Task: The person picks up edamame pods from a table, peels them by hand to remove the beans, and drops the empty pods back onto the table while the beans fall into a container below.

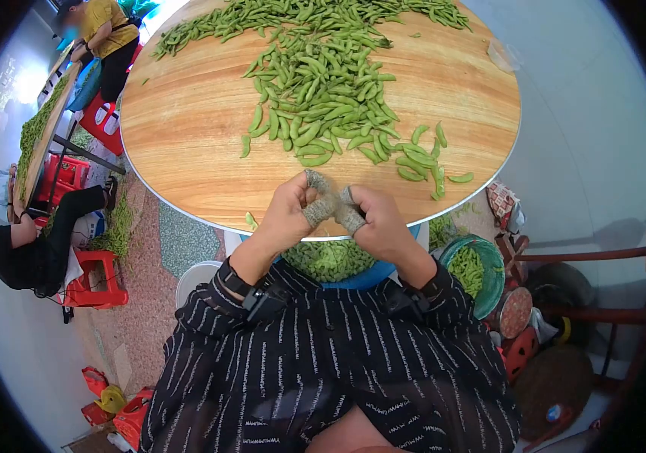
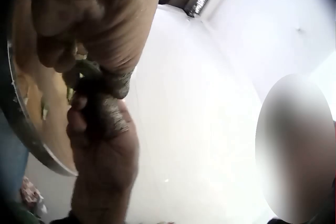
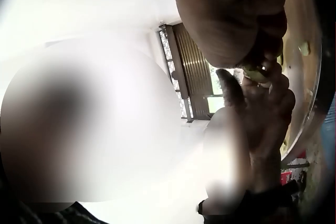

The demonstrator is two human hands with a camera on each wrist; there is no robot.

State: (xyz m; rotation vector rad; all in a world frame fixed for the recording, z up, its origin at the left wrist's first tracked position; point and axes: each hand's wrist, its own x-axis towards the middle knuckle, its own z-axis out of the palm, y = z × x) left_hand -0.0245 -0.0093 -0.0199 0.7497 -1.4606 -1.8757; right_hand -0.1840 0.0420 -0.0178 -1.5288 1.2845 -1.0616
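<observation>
L hand [image 1: 287,213] & R hand [image 1: 385,225] pinch green pod [image 3: 255,75], mostly hidden; worktop [image 1: 187,128] w/ far edge cut off.

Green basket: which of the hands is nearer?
Right. In the head view, the right hand is above and left of the green basket; the left hand is farther left.

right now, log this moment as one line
left grip: holds green pod | right grip: same pod | table: heaped pods | blue tub: shelled beans
</observation>
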